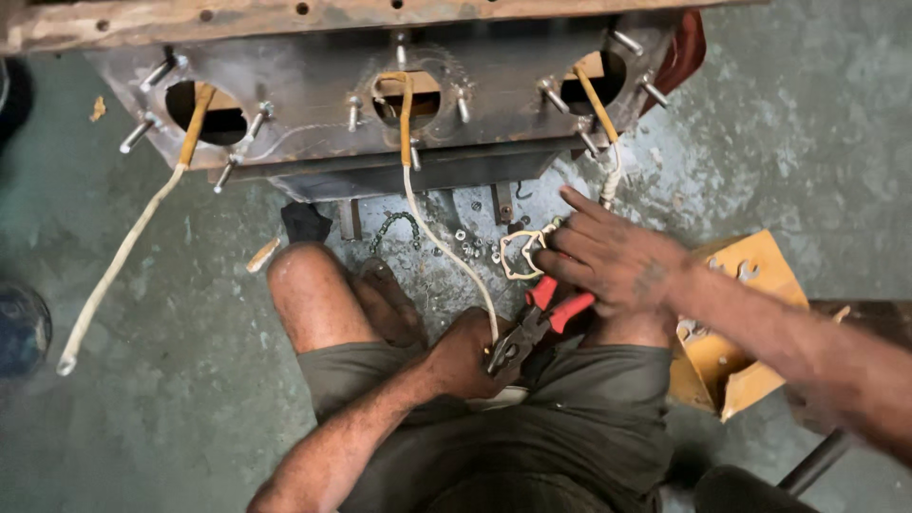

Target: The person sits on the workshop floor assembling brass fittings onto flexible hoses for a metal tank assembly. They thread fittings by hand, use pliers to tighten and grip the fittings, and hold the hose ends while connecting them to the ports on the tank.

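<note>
Presently, head view: the person sits on the concrete floor point(171, 313) before a metal housing point(313, 104) with three round openings ringed by studs. A sleeved white lead hangs out of each. The left hand point(465, 356) is closed around the end of the middle lead point(437, 242), just beside the nose of the red-handled pliers point(532, 323), which lie across the lap. The right hand point(617, 261) reaches forward with fingers partly spread; its fingertips touch a thin wire ring point(521, 252) near the right lead point(608, 171). Whether it pinches the ring cannot be told.

Risks noted:
- The pliers rest loosely between thigh and wrist; a shift of the leg could tip them to the floor.
- Loose nuts point(470, 249) and a short chain point(391, 228) lie scattered under the housing; a sweeping hand could scatter them further.
- Protruding studs stand close to the right wrist and could snag it.
- A yellow bracket point(750, 332) leans by the right forearm and could be knocked.
</note>
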Demonstrator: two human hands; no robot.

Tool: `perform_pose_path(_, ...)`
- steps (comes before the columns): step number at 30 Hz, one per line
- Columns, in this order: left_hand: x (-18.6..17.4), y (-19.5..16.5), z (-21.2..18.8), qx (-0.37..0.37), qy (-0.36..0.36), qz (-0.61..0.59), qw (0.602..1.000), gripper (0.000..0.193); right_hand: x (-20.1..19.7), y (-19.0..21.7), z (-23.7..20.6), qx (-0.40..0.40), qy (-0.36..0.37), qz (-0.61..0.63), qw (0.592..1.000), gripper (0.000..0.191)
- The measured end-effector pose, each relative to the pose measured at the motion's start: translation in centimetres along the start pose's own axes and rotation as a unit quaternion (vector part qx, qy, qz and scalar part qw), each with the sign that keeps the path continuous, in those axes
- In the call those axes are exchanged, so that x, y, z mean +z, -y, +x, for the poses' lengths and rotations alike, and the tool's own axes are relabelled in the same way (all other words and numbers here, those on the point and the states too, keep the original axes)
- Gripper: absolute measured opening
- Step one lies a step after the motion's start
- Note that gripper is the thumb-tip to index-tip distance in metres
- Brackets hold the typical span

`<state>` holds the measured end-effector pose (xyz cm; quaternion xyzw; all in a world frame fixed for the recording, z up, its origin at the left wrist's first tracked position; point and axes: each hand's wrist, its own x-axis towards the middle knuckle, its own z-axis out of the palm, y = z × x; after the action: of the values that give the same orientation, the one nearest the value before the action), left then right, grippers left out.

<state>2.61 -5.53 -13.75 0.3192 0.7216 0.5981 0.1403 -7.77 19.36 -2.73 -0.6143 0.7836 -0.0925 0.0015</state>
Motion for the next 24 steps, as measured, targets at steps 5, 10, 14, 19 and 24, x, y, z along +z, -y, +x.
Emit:
perform_pose_path(5, 0.3, 0.5, 0.2, 0.006, 0.002, 0.043, 0.999, 0.014, -0.8, -3.2, 3.0, -0.098, 0.057, -0.079, 0.99, 0.065)
perform_pose_path(10, 0.0, 1.4, -0.1, 0.028, -0.061, 0.032, 0.997, 0.021, 0.2, -3.4, 3.5, -0.078, 0.078, -0.057, 0.992, 0.071)
perform_pose_path(14, 0.1, 2.8, -0.5, 0.068, -0.112, 0.047, 0.99, 0.013, 1.6, -2.6, 3.0, -0.043, 0.102, -0.067, 0.992, 0.074)
perform_pose_path(19, 0.2, 4.7, -0.3, 0.049, -0.164, 0.102, 0.98, 0.021, 4.3, -2.5, 2.3, 0.033, 0.124, -0.071, 0.989, 0.073)
perform_pose_path(24, -1.0, 5.7, 0.0, 0.042, -0.186, 0.087, 0.978, 0.016, 7.3, -2.5, 1.6, 0.089, 0.109, -0.078, 0.987, 0.069)
